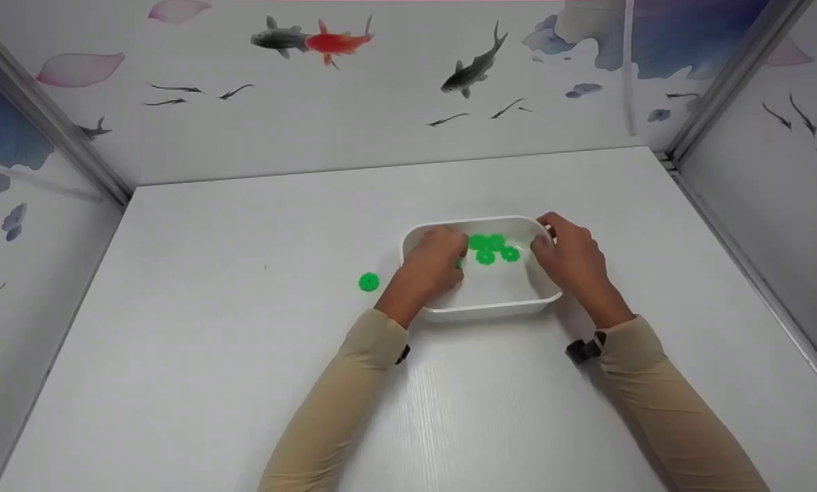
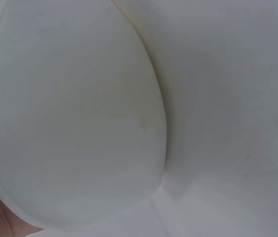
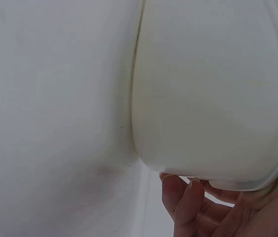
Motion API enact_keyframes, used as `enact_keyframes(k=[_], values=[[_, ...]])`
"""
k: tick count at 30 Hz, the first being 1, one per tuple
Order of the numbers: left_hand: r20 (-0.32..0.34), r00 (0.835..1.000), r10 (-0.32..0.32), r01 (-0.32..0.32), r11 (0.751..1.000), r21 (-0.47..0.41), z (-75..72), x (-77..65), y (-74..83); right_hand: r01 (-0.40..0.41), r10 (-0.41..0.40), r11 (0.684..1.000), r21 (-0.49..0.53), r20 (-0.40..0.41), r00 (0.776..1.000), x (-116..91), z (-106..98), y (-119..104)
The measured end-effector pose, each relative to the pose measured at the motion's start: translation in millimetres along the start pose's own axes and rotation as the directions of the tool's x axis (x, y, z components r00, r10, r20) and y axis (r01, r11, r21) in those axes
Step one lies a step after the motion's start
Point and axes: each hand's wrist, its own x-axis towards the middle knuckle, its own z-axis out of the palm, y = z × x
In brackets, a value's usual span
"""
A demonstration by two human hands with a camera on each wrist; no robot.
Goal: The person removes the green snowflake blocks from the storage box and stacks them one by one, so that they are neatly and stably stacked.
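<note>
A white plastic tray [image 1: 490,305] stands right of centre on the table, with several green flower-shaped discs [image 1: 485,257] lying toward its back. My left hand [image 1: 430,263] reaches into the tray's left part, fingers curled, and a bit of a green disc [image 1: 457,263] shows between thumb and forefinger. At the tray's right end my right hand [image 1: 571,254] grips the rim, thumb inside and fingers outside. The right wrist view shows those fingers [image 3: 188,202] against the outer wall. In the left wrist view the tray wall [image 2: 75,118] hides most of that hand.
One green flower-shaped disc [image 1: 368,281] lies on the white table [image 1: 210,328], just left of the tray. Panels printed with fish and petals [image 1: 381,116] enclose the table at the back and both sides.
</note>
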Motion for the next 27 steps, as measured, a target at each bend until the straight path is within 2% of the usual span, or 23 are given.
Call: enact_keyframes(k=[5, 18, 27], values=[[-0.003, 1.0, 0.019, -0.019, 0.999, 0.026, 3.1, -3.6, 1.7, -0.01, 0.01, 1.0, 0.001, 0.01, 1.0, -0.2, 0.5, 0.4], [-0.047, 0.997, 0.06, -0.062, 0.997, -0.044, 1.3, -11.2, -2.6, -0.009, 0.009, 1.0, -0.001, 0.01, 1.0, 0.4, -0.2, -1.6], [-0.083, 0.99, 0.114, -0.121, 0.989, -0.08, -4.8, -19.2, -6.4, -0.014, 0.014, 1.0, -0.015, 0.006, 1.0, 0.2, -0.2, -0.6]])
